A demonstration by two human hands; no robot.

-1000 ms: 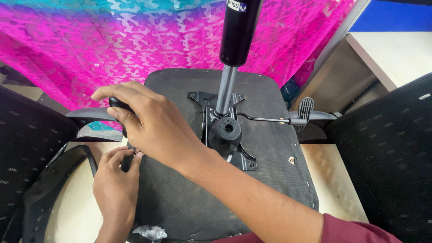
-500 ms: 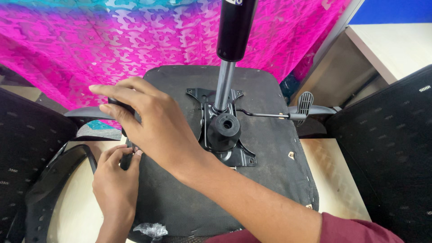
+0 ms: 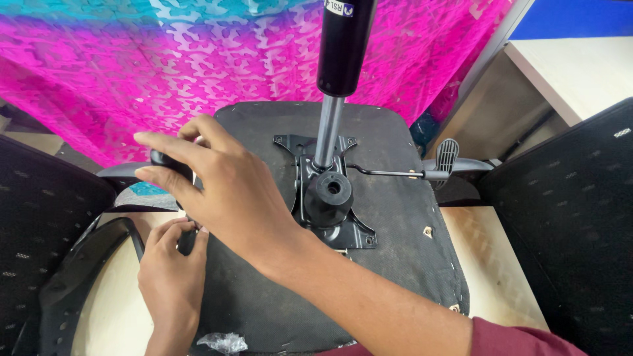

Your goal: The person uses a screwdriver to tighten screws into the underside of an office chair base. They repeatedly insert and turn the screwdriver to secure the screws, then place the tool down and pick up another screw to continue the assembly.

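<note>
An upturned office chair seat [image 3: 395, 217] lies black and flat in front of me, underside up. A metal mechanism plate [image 3: 336, 224] with a round black knob is fixed at its middle, and a gas cylinder [image 3: 339, 59] stands up from it. My right hand [image 3: 217, 191] reaches across to the seat's left edge and grips a black armrest bracket [image 3: 168, 161]. My left hand [image 3: 171, 277] is just below, fingers pinched on a small dark part [image 3: 186, 240] at the same edge. What that part is cannot be told.
A thin lever with a paddle handle [image 3: 447, 155] sticks out to the right of the plate. Black mesh chair backs stand at left [image 3: 46, 224] and right [image 3: 567, 217]. A pink and teal patterned cloth [image 3: 165, 72] hangs behind. A crumpled plastic wrapper [image 3: 224, 343] lies near the seat's front edge.
Both hands stay at the seat's left edge. My right hand has shifted its grip slightly on the bracket and my left fingers have closed a little tighter under it.
</note>
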